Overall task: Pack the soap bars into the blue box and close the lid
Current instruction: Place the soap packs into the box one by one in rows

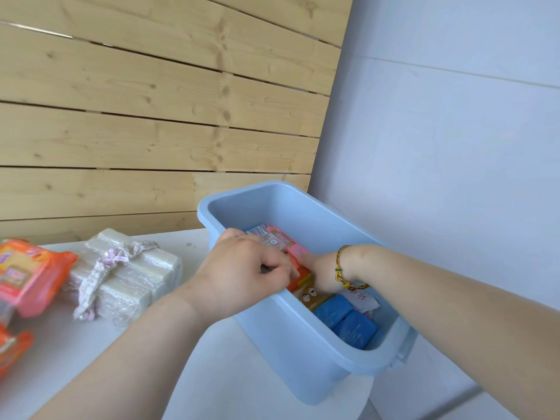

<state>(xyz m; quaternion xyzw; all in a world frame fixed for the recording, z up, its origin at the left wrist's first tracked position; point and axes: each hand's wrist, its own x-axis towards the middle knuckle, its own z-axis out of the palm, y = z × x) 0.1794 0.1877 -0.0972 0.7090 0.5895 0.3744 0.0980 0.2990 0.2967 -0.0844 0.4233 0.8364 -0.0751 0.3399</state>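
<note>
The light blue box (306, 353) stands open on the white table, and no lid is in view. Inside lie several wrapped soap bars: a pink one (286, 242), an orange one (300, 278), a brown one (309, 298) and two blue ones (345, 321). My left hand (242, 268) reaches over the box's left rim with its fingers curled on the orange bar. My right hand (322, 272), with a braided bracelet on the wrist, is down inside the box against the pink and orange bars. Its fingers are hidden behind my left hand.
Left of the box on the table (212, 374) lies a bundle of white soap bars (127, 277) tied with a ribbon. Two orange packs (30, 274) (12, 350) lie at the left edge. A wooden slat wall is behind; a pale blue wall is right.
</note>
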